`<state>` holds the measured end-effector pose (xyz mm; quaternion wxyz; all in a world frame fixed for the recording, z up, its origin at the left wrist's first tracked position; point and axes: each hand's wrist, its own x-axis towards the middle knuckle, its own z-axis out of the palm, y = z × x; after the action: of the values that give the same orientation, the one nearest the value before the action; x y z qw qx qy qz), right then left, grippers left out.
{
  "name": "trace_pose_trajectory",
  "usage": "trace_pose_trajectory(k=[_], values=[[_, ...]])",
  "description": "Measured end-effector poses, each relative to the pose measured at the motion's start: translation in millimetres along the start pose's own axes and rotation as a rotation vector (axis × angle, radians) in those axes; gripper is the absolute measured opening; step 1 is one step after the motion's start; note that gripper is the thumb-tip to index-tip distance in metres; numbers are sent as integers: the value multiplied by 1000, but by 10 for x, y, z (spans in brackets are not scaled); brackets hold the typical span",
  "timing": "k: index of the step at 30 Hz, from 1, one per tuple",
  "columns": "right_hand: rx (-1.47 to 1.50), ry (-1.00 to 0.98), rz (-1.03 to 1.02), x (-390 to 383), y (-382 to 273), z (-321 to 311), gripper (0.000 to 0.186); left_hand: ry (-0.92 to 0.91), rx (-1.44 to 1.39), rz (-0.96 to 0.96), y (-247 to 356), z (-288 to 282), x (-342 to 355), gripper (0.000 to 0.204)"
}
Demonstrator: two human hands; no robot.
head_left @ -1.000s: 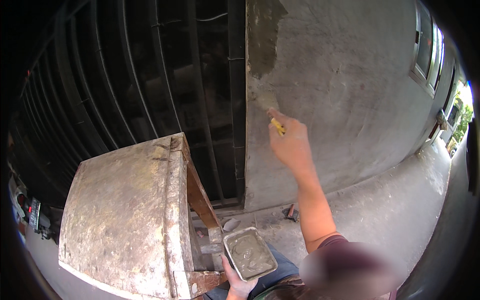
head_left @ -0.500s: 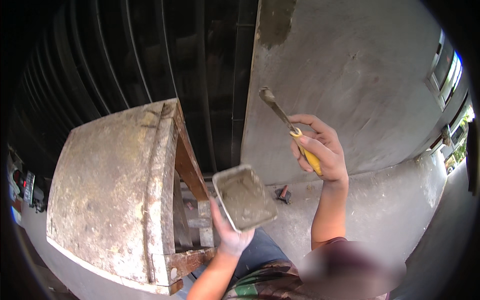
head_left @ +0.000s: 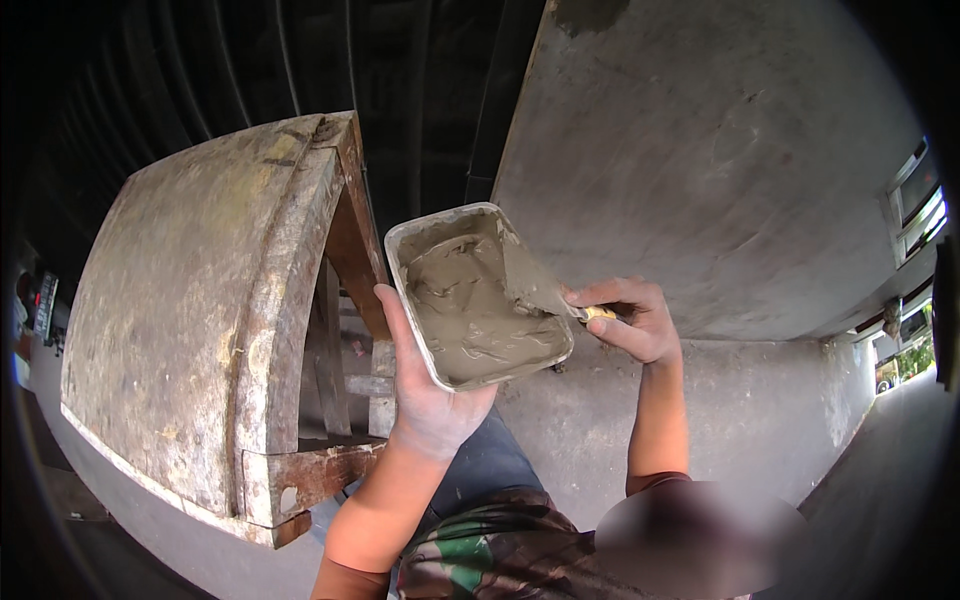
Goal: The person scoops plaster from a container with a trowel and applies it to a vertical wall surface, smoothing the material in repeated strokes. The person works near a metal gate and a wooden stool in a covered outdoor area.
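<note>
My left hand (head_left: 432, 405) holds a white rectangular tub (head_left: 413, 335) from its left and underside, the thumb along its side wall. Wet grey-brown plaster (head_left: 478, 325), stirred into ridges, fills much of the tub. In my right hand (head_left: 642, 325) is a putty knife (head_left: 533, 278), pinched at its yellow handle. Its broad blade, smeared with plaster, reaches over the tub's right rim and dips inside; the blade's tip is hard to separate from the plaster.
A worn wooden table (head_left: 180, 300), spattered with pale stains, stands close on my left. Ahead rises a grey plastered wall (head_left: 720, 180) with a darker patch (head_left: 590, 12) at its top. Dark ribbed sheeting (head_left: 250, 60) lies behind the table. A window (head_left: 915, 205) is far right.
The putty knife has come down from in front of the wall to the tub. My left hand has raised the tub. The view has shifted, so the wall patch sits higher.
</note>
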<state>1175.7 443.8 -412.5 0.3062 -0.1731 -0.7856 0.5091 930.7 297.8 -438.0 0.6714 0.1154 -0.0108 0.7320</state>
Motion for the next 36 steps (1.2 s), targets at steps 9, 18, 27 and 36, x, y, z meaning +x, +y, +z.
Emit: trace_pose_trajectory(k=[9, 18, 27, 36], values=[[-152, -175, -57, -85, -168, -267, 31, 72, 26, -8, -104, -72, -81, 77], [-254, -150, -36, -410, -163, -400, 30, 43, -9, 17, -119, -148, -34, 72], [-218, 1, 134, -729, -76, -455, 28, 104, 20, 115, -184, -292, 106, 73], [-188, 444, 245, -865, -67, -73, 43, 255, 499, 382, -165, -343, 157, 76]])
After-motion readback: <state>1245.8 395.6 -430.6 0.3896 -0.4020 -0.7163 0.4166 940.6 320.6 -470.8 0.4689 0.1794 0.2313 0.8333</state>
